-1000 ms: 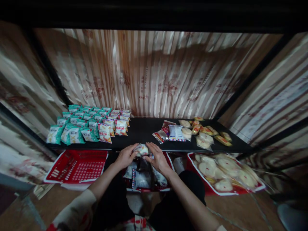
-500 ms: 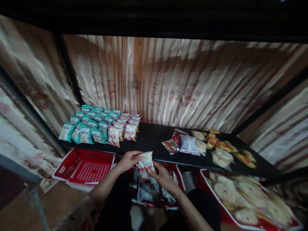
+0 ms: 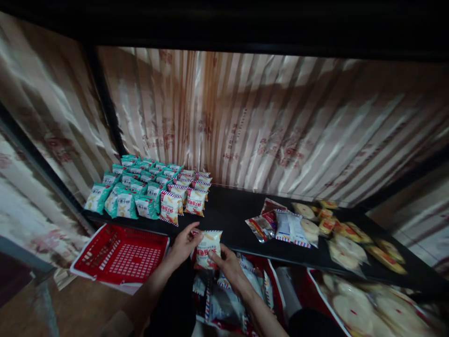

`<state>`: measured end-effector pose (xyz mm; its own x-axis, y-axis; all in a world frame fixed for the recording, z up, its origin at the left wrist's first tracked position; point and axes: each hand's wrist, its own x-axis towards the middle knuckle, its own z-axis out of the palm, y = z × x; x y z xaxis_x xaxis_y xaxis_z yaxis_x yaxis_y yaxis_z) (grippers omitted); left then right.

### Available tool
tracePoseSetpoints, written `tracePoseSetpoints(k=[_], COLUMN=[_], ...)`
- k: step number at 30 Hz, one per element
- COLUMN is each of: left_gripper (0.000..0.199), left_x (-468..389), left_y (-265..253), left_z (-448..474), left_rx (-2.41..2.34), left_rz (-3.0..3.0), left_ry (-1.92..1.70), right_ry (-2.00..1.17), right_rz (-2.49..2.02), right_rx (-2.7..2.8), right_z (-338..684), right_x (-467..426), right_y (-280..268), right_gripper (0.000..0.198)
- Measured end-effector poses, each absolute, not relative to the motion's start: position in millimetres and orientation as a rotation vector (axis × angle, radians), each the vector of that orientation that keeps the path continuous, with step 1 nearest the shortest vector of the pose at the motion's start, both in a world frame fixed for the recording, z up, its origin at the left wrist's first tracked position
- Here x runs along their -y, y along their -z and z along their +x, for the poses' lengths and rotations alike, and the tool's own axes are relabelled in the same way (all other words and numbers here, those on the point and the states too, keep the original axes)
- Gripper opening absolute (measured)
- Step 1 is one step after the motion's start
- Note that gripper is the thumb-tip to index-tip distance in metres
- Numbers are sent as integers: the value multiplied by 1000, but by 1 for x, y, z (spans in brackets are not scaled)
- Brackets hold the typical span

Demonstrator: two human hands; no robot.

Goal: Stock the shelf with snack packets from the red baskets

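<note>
A small white snack bag (image 3: 209,249) with red lettering and a yellow-orange picture is held upright in front of the shelf edge. My right hand (image 3: 230,267) grips its lower right side, thumb across the front. At its upper left edge is my left hand (image 3: 185,242), fingers curled and thumb against the bag. Beneath my hands, a red basket (image 3: 277,285) holds several more bags, partly hidden by my right forearm. On the black shelf, white snack bags (image 3: 195,201) with striped edges stand in rows beside teal-and-white snack bags (image 3: 126,204).
A red basket (image 3: 117,276) sits below the shelf (image 3: 228,210) at left. Flat dark red packets (image 3: 261,228), a silvery striped bag (image 3: 289,227) and yellow packs (image 3: 387,256) lie at right. Another basket (image 3: 328,299) holds round pale packs. A striped curtain (image 3: 245,117) hangs behind.
The view has shifted, so the shelf's right side sits farther right and lower. The bag has straightened, and my left fingers have moved off its top corner to its left edge.
</note>
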<state>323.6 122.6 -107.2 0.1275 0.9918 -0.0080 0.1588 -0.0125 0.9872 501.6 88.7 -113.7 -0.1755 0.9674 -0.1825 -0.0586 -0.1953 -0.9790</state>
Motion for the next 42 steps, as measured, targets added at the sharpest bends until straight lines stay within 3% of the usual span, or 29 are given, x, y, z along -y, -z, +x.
tracePoseSetpoints(k=[9, 35, 42], left_gripper=[37, 53, 59], left_x=[-106, -122, -120], left_y=[120, 157, 164], left_z=[335, 320, 323], left_rx=[-1445, -1698, -1718], left_rz=[1571, 2017, 2087], left_ry=[-1257, -1150, -1166], right_ry=[-1237, -773, -666], right_rz=[-1293, -1449, -1460], right_rx=[1129, 1475, 1398], right_z=[486, 431, 435], right_x=[-144, -195, -186], right_y=[118, 153, 158], right_gripper=[51, 52, 66])
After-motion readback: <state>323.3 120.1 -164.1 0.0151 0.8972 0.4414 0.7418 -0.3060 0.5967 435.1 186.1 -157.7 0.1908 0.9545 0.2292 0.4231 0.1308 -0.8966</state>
